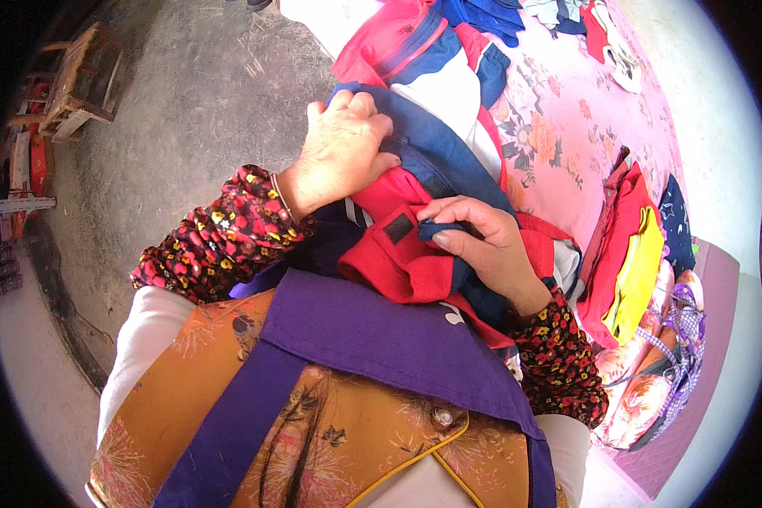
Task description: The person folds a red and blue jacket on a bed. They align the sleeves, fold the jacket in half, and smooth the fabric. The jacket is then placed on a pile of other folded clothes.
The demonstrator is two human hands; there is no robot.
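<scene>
A red, navy and white jacket [438,89] lies across my lap and the edge of the bed before me. My left hand [349,143] grips a fold of its navy fabric near the top. Lower and to the right, my right hand [482,235] pinches a small navy piece of cloth between thumb and fingers. Just beside those fingertips is a red part of the garment [381,254] with a dark rectangular patch on it. Dark fabric under my left wrist is partly hidden by my sleeve.
A pink floral bedspread [578,127] stretches to the right. Folded red and yellow clothes [632,267] lie on it beside a floral bundle with checked purple straps [682,343]. Blue clothing [482,19] is at the top. A wooden stool [79,82] stands on the concrete floor at upper left.
</scene>
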